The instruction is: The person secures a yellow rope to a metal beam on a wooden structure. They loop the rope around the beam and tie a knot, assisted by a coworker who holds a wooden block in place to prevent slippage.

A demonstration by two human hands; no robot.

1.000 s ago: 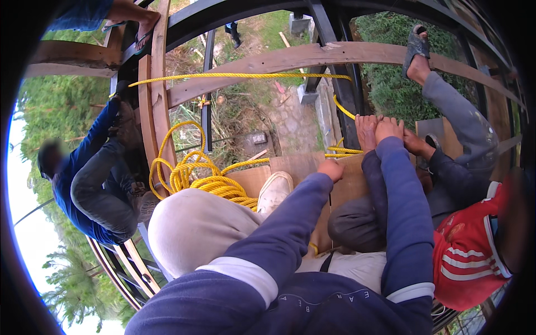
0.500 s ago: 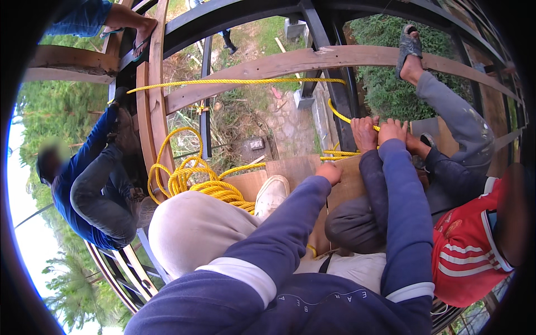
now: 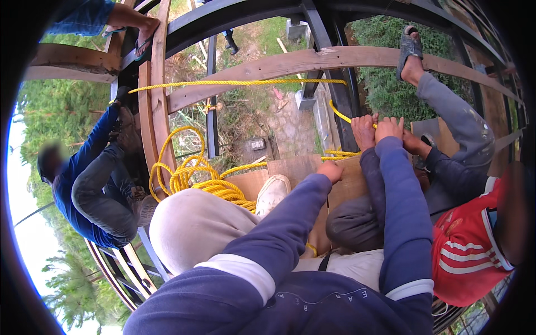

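Observation:
My right hand (image 3: pixel 389 129) is closed around a yellow rope (image 3: pixel 341 115) beside the dark steel post. A co-worker's hand (image 3: pixel 364 133) grips the same rope just left of mine, and that person's other hand (image 3: pixel 415 144) is close on the right. My left hand (image 3: pixel 331 171) is a fist over the edge of a plywood board (image 3: pixel 298 166), just below more strands of the rope; whatever is inside it is hidden. A loose coil of yellow rope (image 3: pixel 215 188) lies left of my shoe (image 3: pixel 273 192). One length of rope stretches taut across to the left side.
Wooden planks (image 3: pixel 257 68) and dark steel beams (image 3: pixel 245 15) frame openings high above ground. A co-worker in blue (image 3: pixel 92 178) crouches at the left near the rope's end. Another person in red (image 3: pixel 466 248) sits close on my right. A sandalled foot (image 3: pixel 146 36) stands upper left.
My right hand has shifted very slightly left on the rope. My left hand and the coil look almost the same.

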